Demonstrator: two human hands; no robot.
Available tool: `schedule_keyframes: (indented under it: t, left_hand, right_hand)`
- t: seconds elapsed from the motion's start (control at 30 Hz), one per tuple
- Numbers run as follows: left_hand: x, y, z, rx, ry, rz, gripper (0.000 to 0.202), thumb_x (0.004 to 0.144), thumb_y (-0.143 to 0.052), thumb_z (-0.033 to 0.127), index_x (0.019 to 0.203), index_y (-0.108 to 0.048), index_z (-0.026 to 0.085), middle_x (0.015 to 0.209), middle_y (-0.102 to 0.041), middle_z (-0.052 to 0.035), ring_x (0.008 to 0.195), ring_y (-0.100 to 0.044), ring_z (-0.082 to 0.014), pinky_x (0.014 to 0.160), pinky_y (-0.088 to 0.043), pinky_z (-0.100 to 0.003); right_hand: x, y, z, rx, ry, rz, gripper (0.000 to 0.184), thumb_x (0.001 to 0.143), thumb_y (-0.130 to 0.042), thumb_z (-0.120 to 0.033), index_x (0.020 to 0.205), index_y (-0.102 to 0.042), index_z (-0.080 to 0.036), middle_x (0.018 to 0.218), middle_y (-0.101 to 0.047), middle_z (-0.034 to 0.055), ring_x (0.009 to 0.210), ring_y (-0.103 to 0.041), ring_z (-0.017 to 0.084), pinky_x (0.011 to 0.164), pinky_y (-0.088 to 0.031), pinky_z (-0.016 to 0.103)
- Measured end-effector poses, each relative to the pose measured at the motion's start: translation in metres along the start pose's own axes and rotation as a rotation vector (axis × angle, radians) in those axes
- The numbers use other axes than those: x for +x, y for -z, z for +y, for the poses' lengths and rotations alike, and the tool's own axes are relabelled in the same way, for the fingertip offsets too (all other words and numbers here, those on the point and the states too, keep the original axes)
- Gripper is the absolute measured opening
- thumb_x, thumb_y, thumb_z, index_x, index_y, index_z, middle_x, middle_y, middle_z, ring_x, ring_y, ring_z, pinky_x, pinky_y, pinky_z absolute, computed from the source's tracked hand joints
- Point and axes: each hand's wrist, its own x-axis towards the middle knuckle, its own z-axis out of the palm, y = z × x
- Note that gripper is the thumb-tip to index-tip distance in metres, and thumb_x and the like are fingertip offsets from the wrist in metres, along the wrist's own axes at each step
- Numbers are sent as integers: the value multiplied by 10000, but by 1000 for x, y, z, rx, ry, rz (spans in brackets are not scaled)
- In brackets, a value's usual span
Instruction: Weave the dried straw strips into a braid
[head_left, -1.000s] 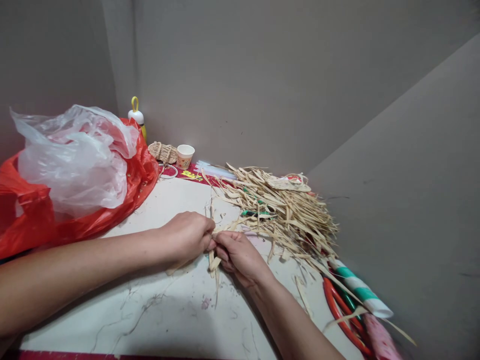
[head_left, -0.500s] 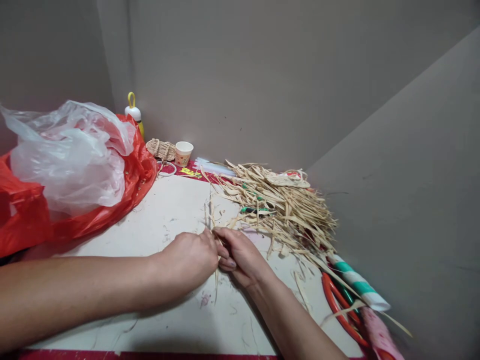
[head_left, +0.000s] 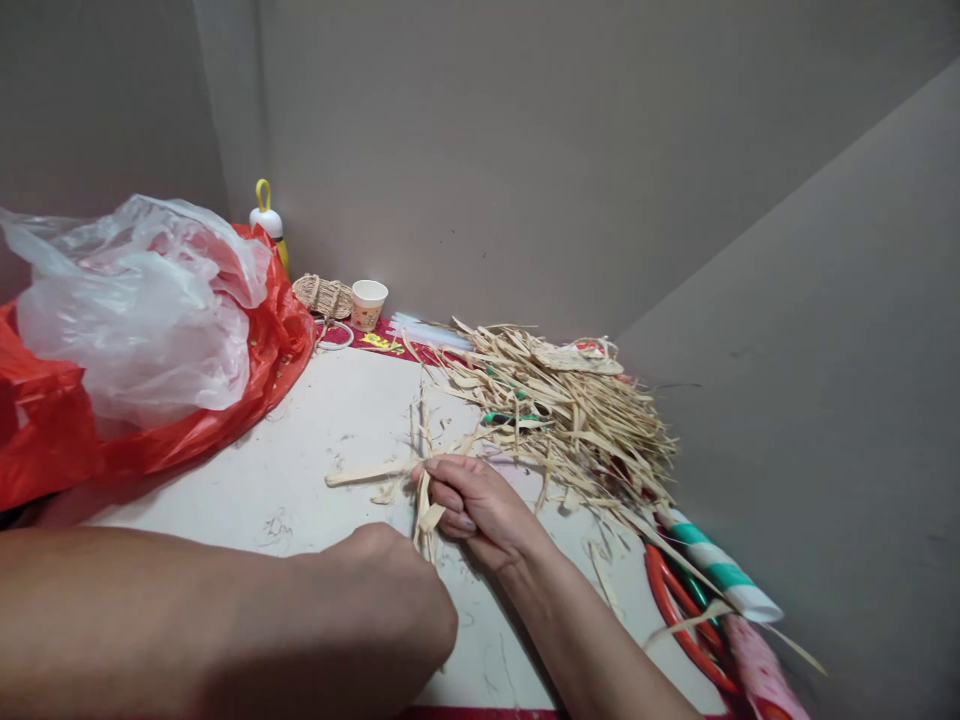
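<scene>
My right hand pinches several pale straw strips where they cross above the white board. One flat strip sticks out to the left from that crossing, and thin ends point away toward the wall. Nearer to me, my left hand is curled over the lower ends of the strips. Its back faces the camera and hides the fingertips. A large heap of loose dry straw strips lies to the right of the hands.
A red plastic bag with a clear bag is at left. Along the wall stand a bottle, woven straw sole and paper cup. Red-handled scissors and a green-striped roll lie at right.
My left hand has moved down toward me, away from the right hand, uncovering the crossing strips and the one pointing left. My right hand keeps its pinch in nearly the same place.
</scene>
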Motion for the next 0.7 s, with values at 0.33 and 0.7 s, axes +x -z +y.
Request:
schedule_keyframes:
  t: [0.33,0.7]
  left_hand:
    - [51,34,-75,-722,345,168,166,706,-450,236,698,-596,158,574,-546,3,475,-423,-98,478,-292,-219]
    - [55,12,-83,-926,300,126,222,708,-473,319,625,-579,142,488,-436,42,434,-269,-66,434,-182,-229]
  right_hand:
    - [0,4,-4,-5,21,-90,202,745,-660,-298,681,-579,-124,401,-337,-105,299,-212,8,322,-81,157]
    - [-1,5,-8,-212,-13,-89,262,735,-660,-372,727,-603,-117,422,-379,-97,298,-236,9,315,-96,164]
